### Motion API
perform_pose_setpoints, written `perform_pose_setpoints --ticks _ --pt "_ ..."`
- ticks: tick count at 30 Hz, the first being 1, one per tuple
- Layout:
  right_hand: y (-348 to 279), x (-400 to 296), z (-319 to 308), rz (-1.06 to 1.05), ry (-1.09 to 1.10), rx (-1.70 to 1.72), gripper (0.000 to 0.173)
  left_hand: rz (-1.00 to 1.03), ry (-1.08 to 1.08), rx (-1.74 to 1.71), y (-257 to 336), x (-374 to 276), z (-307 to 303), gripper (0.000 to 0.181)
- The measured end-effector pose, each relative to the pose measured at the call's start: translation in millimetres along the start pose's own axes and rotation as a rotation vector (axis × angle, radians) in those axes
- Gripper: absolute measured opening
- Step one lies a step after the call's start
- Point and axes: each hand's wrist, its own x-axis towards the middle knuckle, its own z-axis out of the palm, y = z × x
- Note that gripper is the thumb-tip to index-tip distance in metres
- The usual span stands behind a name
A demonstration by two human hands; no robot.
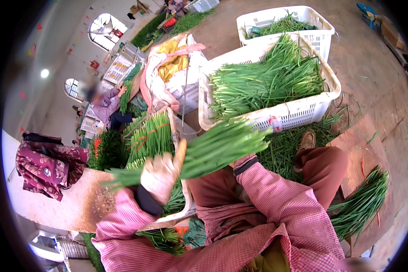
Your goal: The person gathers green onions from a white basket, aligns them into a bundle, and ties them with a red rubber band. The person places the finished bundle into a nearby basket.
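A thick bundle of long green leafy stems, like garlic chives (221,148), lies across the view before me, slightly blurred. My left hand (161,173) is at its left part, thumb raised, stems passing behind the fingers. My right hand (234,164) is mostly hidden under the bundle; only a little shows beyond the dark cuff, so its grip cannot be told. Just beyond, a white plastic crate (289,112) holds many loose chives (265,81). To the left, another white crate (185,193) holds upright bundles (153,136) tied with orange bands.
A wooden board (357,149) with more chives (363,204) lies at right. Another crate (285,13) stands behind, beside open sacks (153,78). A patterned garment (51,163) lies on a pale surface at left. A seated person (105,108) holds greens farther off.
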Motion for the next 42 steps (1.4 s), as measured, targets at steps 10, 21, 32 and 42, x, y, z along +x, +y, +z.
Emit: perform_pose_setpoints --ticks 10,21,32,42 --pt "16.0 -69.1 6.8 0.266 0.248 -0.193 0.06 -0.057 -0.657 -1.49 70.3 -103.2 7.3 0.097" --pt "8.8 -65.3 38.1 0.668 0.086 -0.406 0.053 -0.154 -1.071 -3.26 197.7 -91.5 74.1 0.083" --pt "-41.5 -77.0 141.7 -0.083 0.13 -2.387 0.015 -0.795 -0.776 -3.278 190.4 -102.7 44.9 0.053" --pt "-61.4 -76.9 130.2 -0.096 0.197 -2.342 0.032 -1.054 -0.69 -3.09 190.6 -98.4 33.2 0.037"
